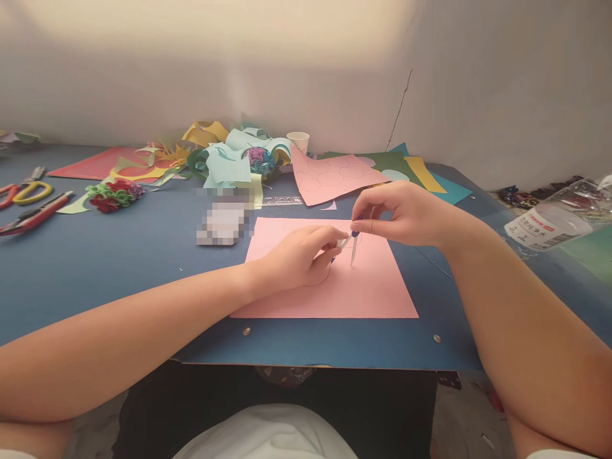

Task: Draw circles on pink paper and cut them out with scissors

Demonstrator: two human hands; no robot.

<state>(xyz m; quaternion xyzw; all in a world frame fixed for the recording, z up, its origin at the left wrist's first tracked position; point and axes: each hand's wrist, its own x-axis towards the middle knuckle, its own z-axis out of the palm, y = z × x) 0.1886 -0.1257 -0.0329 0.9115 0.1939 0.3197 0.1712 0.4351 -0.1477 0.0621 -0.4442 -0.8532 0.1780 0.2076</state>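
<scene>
Blue tabletop [119, 274] spans mid-frame with a curve-marked pink sheet [373, 290] at centre, a clear labelled bottle [547, 223] at right, right hand [408, 213] and left hand [310, 255] pinched nearly closed at centre, a paper cup [299, 144], contents hidden, upper centre, and, between both hands' fingertips over the sheet, a slim white-and-blue compass [354, 250].

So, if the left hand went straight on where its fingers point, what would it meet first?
Likely the drawing compass already touching the left hand; the right hand appears next in line, though depth is unclear.
</scene>
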